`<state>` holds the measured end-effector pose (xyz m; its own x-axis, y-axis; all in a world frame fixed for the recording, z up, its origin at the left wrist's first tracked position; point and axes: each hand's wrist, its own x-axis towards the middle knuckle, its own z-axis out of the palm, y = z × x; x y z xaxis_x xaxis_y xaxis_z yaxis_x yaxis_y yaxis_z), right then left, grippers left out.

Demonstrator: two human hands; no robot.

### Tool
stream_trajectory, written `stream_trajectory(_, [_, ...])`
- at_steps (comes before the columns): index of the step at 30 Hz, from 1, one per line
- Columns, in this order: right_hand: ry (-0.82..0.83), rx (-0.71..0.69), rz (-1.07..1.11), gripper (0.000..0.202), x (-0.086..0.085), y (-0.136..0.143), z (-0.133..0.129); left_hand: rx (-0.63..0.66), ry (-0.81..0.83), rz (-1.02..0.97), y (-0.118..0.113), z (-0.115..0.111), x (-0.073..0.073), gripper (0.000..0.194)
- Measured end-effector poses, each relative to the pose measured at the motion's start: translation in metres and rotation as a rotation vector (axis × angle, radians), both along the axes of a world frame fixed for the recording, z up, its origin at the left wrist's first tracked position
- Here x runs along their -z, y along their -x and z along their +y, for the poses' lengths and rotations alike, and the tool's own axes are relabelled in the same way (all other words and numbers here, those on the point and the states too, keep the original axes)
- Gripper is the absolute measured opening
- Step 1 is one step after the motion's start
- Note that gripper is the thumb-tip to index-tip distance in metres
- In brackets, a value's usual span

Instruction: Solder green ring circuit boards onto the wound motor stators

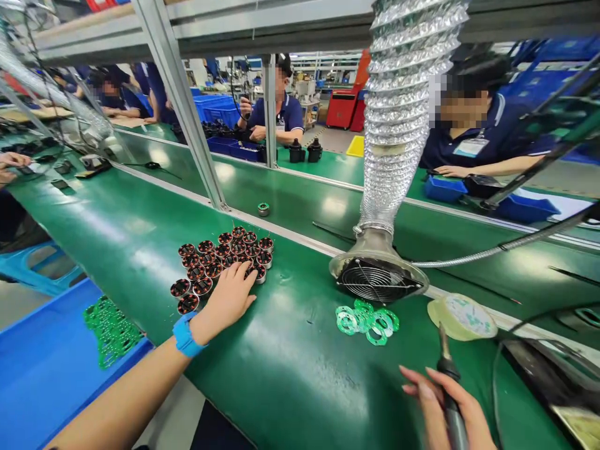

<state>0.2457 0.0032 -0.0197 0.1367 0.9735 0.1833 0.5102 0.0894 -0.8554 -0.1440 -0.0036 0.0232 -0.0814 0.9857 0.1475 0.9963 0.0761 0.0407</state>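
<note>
Left of the fan (377,279), coil cores (214,269) look ringless under your left hand (228,300); I can't tell if it grips. Farther back, one ring-topped core (263,209) seems done. Unused green rings (363,320) lie before the fan; right of it, your right hand (469,406) holds a soldering iron (449,369).

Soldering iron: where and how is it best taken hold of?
Grip the soldering iron by its dark handle, likely best from the near side: the handle slants back toward the wearer, while the bare metal tip points away and may be hot. The right hand holds the handle.
</note>
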Motion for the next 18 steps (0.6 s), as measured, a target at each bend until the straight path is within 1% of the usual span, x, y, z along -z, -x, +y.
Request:
stream_trajectory(2, [-0.046, -0.023, -0.036, 0.045, -0.008, 0.013, -0.008, 0.007, -0.019, -0.017, -0.011, 0.009, 0.007, 0.028])
stream_trajectory(4, [-0.084, -0.088, -0.055, 0.035, -0.012, 0.025, -0.013, 0.053, -0.021, -0.046, -0.023, 0.011, 0.011, 0.017])
stream_trajectory(5, [-0.103, -0.127, -0.064, 0.029, -0.013, 0.029, -0.015, 0.095, -0.017, -0.068, -0.029, 0.01, 0.014, 0.016])
stream_trajectory(7, [-0.149, -0.113, -0.069, 0.02, -0.011, 0.037, -0.018, 0.212, -0.021, -0.133, -0.042, 0.003, 0.019, 0.017])
stream_trajectory(8, [-0.154, -0.127, -0.073, 0.018, -0.009, 0.041, -0.018, 0.273, -0.029, -0.173, -0.047, -0.002, 0.023, 0.018])
stream_trajectory(10, [-0.155, -0.126, -0.096, 0.023, -0.004, 0.049, -0.019, 0.385, -0.041, -0.269, -0.057, -0.011, 0.03, 0.022])
stream_trajectory(12, [-0.111, -0.149, -0.165, 0.029, 0.0, 0.061, -0.017, 0.463, 0.0, -0.386, -0.065, -0.017, 0.037, 0.023])
stream_trajectory(14, [-0.065, -0.153, -0.24, 0.034, 0.004, 0.074, -0.012, 0.485, 0.082, -0.512, -0.07, -0.018, 0.044, 0.029])
stream_trajectory(16, [-0.044, -0.16, -0.283, 0.037, 0.007, 0.087, -0.006, 0.448, 0.147, -0.596, -0.074, -0.015, 0.046, 0.041])
stream_trajectory(18, [-0.037, -0.182, -0.315, 0.039, 0.008, 0.096, 0.001, 0.418, 0.189, -0.64, -0.077, -0.008, 0.045, 0.043])
